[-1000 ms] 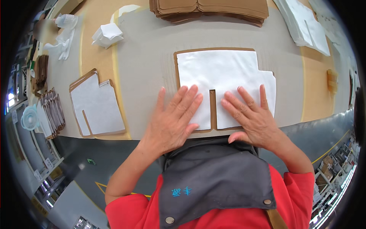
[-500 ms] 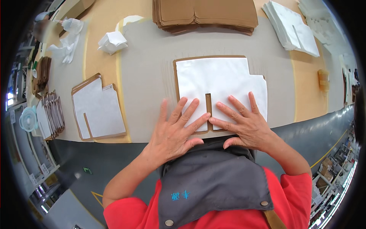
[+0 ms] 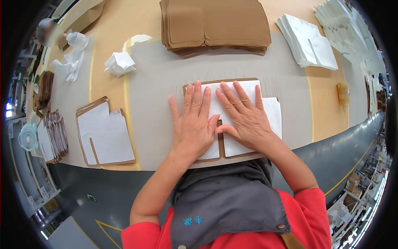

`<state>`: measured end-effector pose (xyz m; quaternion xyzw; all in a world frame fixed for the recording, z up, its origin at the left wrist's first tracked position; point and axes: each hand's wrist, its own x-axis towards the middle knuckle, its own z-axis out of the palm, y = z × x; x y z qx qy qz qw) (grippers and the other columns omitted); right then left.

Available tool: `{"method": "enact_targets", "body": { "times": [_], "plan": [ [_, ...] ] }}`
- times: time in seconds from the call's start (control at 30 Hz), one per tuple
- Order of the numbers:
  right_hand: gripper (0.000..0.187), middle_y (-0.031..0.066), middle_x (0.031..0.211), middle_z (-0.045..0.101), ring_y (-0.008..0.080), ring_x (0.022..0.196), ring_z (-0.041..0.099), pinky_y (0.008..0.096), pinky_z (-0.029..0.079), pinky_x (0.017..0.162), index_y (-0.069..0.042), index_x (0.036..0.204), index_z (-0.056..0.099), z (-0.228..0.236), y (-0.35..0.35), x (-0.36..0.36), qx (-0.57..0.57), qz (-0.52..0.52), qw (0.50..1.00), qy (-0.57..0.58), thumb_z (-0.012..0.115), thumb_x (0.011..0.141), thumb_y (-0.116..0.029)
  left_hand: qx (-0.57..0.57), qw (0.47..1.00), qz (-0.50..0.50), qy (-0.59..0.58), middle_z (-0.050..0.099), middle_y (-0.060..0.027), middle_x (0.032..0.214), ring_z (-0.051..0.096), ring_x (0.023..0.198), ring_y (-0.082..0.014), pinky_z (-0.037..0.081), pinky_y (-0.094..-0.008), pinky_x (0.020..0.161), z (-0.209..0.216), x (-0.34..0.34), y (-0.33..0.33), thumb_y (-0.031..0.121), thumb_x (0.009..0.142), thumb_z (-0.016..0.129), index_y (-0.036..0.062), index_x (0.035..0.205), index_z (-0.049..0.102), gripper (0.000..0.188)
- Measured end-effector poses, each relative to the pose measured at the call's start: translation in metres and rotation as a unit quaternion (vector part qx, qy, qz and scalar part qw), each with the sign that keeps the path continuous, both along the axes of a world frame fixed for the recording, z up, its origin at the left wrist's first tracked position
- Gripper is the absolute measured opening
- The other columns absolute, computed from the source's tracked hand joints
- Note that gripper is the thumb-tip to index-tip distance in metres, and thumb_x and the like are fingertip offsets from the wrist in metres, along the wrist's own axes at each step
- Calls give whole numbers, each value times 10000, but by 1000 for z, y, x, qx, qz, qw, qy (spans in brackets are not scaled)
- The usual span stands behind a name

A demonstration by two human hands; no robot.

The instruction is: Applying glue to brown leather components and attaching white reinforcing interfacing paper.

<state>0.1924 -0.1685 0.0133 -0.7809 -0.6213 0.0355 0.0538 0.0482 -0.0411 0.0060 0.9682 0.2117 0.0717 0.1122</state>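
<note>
Reaching Across Slotted White Sheet [image 3: 271,118]

Resting left hand [image 3: 192,125] and right hand [image 3: 248,119] open and flat, with fingers loosely spread, on the sheet lying over a brown panel [image 3: 221,145] at the table's [image 3: 153,103] near edge. Facing stacked brown panels [image 3: 232,25] beyond, with a white-faced brown piece [image 3: 108,135] at left.

left hand [image 3: 192,124] and right hand [image 3: 244,118] hide a chunk of the white sheet [image 3: 273,116], far brown stack [image 3: 232,25] gets cut off
</note>
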Motion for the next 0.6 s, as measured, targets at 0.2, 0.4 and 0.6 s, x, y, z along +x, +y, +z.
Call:
{"method": "enact_targets", "body": {
  "times": [0.2,0.4,0.6],
  "plan": [
    [921,33,1658,264,251,1540,194,611,27,1217,-157,1599,276,-7,4,20,6,-98,995,-1,406,906,-749,16,1000,24,-3,260,-155,1649,193,1544,-306,25,-671,1185,-1,0,8,423,1029,463,19,1553,341,674],
    [972,53,1679,203,254,1552,157,586,2,1226,-128,1607,237,9,-17,31,26,-144,989,-6,412,893,-764,-26,998,49,28,139,-142,1687,88,1566,-305,-54,-645,1189,7,-9,7,411,1048,415,31,1602,200,705],
    [780,92,1578,363,279,1467,313,542,158,1195,-112,1522,390,26,-8,26,58,-105,993,-26,562,923,-581,-64,995,76,-8,153,-171,1678,131,1555,-340,15,-682,1176,3,-26,20,399,1029,472,38,1597,226,716]
  ]
}}
